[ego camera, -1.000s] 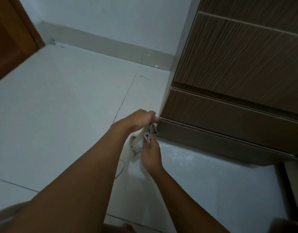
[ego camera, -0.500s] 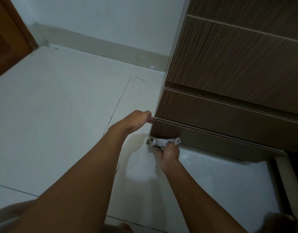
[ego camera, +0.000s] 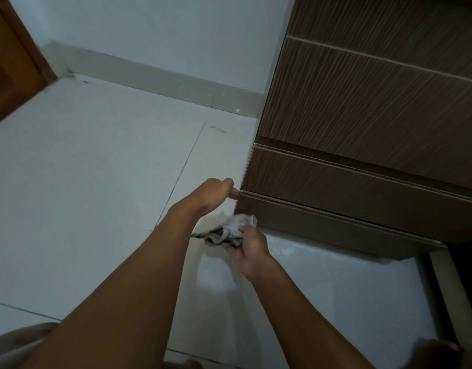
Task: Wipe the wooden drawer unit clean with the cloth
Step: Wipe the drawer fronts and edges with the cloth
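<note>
The right hand [ego camera: 249, 247] grips the bunched cloth [ego camera: 229, 230] just below the left hand [ego camera: 213, 194], whose curled fingers touch the unit [ego camera: 349, 217] corner. Next, I think, press the cloth along the lowest strip.

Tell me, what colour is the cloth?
The cloth looks whitish-grey with darker markings, seen in the head view, bunched in the right hand.

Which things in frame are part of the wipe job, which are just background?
In the job:
- wooden drawer unit, lower left corner being worked
- cloth, bunched in the right hand, at the unit's base
- left hand, fingertips at the unit's corner edge

Just there:
- tiled floor
- skirting board
- orange-brown door, far left
</note>
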